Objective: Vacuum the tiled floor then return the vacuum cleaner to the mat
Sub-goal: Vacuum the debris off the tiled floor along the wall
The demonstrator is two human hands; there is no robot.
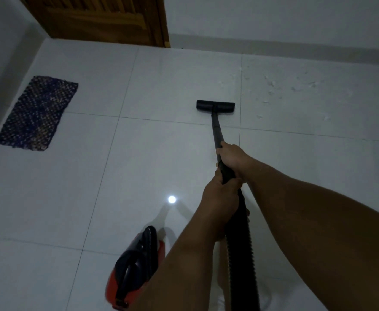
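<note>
Both hands grip the black vacuum wand (215, 129). My right hand (234, 159) is higher up the tube, my left hand (221, 196) just below it where the ribbed hose (240, 243) begins. The flat black floor nozzle (215, 105) rests on the white tiled floor (139, 153) ahead of me. White crumbs and dust (296, 90) lie scattered on the tiles to the nozzle's right. The red and black vacuum body (134, 263) sits on the floor by my left forearm. A dark blue woven mat (38, 113) lies at the far left beside the wall.
A brown wooden door (98, 19) stands at the back. White walls run along the left and the far side. A bright light reflection (172, 199) shines on the tile near the vacuum body.
</note>
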